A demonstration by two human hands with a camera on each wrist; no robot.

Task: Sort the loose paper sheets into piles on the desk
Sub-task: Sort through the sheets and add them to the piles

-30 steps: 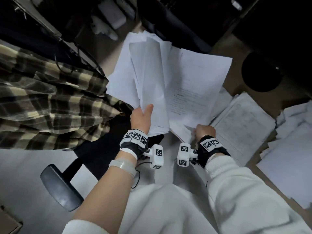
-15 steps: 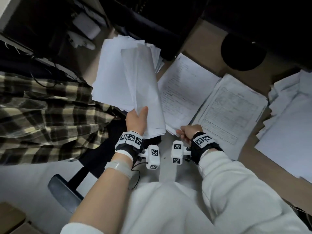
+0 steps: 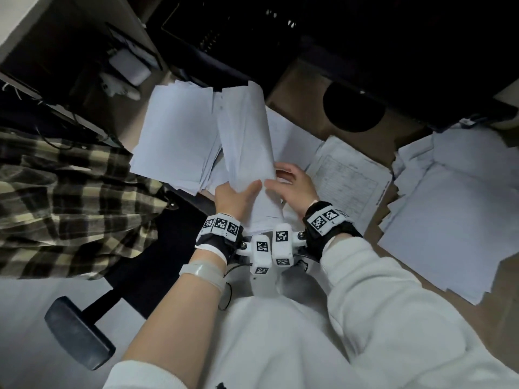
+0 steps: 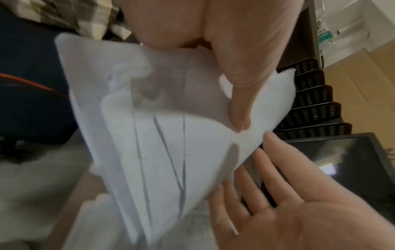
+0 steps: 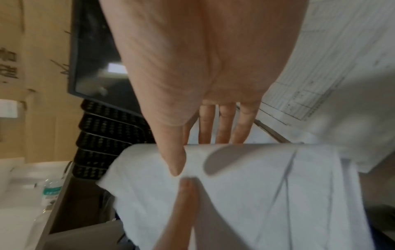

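A thick sheaf of unsorted sheets [image 3: 247, 153] is held up over the desk edge, clamped between the thumb and fingers of the left hand [image 3: 233, 196]; the right hand [image 3: 295, 186] is laid against its edge, fingers straight and slightly apart, thumb on top. Sorting is judged partly done: a pile of printed forms [image 3: 351, 175] and a ragged white pile [image 3: 449, 220] lie on the brown desk [image 3: 303, 91], while the held sheaf remains to be dealt out.

I see my left hand [image 3: 234, 196] gripping a curled sheaf of paper sheets [image 3: 247, 141], thumb on top. My right hand [image 3: 293, 186] touches its edge, fingers relaxed. 2 paper piles [image 3: 354, 178] [image 3: 449, 226] lie on the desk [image 3: 303, 80] beside.
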